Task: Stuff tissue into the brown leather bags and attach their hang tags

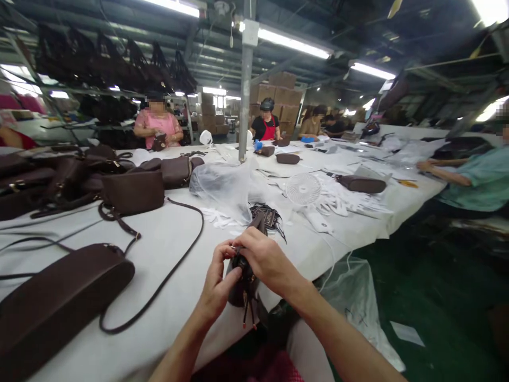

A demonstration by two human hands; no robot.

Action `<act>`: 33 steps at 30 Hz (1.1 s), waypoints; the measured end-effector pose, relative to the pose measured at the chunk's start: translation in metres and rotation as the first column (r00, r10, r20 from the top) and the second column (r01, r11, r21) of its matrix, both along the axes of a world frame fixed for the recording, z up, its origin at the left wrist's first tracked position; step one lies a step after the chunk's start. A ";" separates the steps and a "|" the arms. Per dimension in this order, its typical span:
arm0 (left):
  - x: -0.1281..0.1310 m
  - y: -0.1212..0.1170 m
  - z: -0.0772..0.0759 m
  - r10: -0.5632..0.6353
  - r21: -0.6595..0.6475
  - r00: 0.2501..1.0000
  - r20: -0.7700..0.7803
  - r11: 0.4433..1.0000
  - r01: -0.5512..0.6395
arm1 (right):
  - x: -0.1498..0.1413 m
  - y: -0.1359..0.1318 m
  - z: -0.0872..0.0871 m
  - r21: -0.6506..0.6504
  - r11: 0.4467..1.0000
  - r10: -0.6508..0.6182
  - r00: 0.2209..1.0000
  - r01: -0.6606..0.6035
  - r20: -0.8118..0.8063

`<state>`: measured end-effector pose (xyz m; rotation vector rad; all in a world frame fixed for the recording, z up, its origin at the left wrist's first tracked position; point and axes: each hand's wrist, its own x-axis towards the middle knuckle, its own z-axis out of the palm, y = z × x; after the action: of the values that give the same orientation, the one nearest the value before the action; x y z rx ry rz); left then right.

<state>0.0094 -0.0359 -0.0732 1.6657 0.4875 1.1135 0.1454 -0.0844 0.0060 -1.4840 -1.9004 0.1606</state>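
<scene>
Both of my hands hold a small dark brown pouch (243, 276) over the near edge of the white table (167, 239). My left hand (218, 284) grips its left side with fingers curled round it. My right hand (264, 260) pinches the top of the pouch, fingers closed. Thin dark cords with small tips hang below the pouch. A dark strap end sticks up behind my right hand.
Brown handbags (59, 297) (133, 191) with long straps lie at the left. A clear plastic bag (225, 188), a small white fan (303, 189) and dark tags (270, 215) lie ahead. Other people work at the far side and right. A green floor lies to the right.
</scene>
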 end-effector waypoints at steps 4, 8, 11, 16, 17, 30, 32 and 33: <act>0.021 -0.013 0.007 0.185 0.022 0.982 -0.032 0.983 -0.185 | -0.011 -0.008 0.000 0.044 0.987 -0.160 0.973 0.155 0.165; 0.038 -0.017 0.005 0.319 0.104 0.948 0.009 0.942 -0.318 | -0.013 -0.015 -0.006 0.121 0.966 -0.235 0.972 0.230 0.025; 0.047 -0.018 -0.003 0.390 0.160 0.919 0.046 0.906 -0.393 | -0.015 -0.020 -0.015 0.156 0.948 -0.245 0.950 0.276 -0.192; 0.048 -0.024 -0.015 0.449 0.152 0.888 0.099 0.875 -0.459 | -0.017 -0.029 -0.034 0.046 0.942 -0.247 0.779 0.333 -0.577; 0.045 -0.024 -0.017 0.418 0.154 0.903 0.098 0.890 -0.428 | -0.016 -0.031 -0.035 0.003 0.943 -0.250 0.712 0.334 -0.656; 0.021 -0.017 -0.023 0.017 0.175 0.998 0.059 0.984 -0.028 | -0.020 -0.035 -0.039 -0.044 0.899 -0.338 0.626 0.436 -0.703; 0.025 -0.017 -0.024 0.060 0.167 0.994 0.088 0.983 -0.074 | -0.027 -0.039 -0.042 -0.023 0.907 -0.319 0.652 0.420 -0.688; 0.026 -0.017 -0.023 0.076 0.177 0.993 0.089 0.980 -0.091 | -0.030 -0.042 -0.043 0.008 0.908 -0.313 0.693 0.418 -0.649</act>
<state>0.0356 -0.0527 -0.0959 1.7606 0.4165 1.3154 0.1155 -0.1263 -0.0367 -1.4302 -1.0189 0.2803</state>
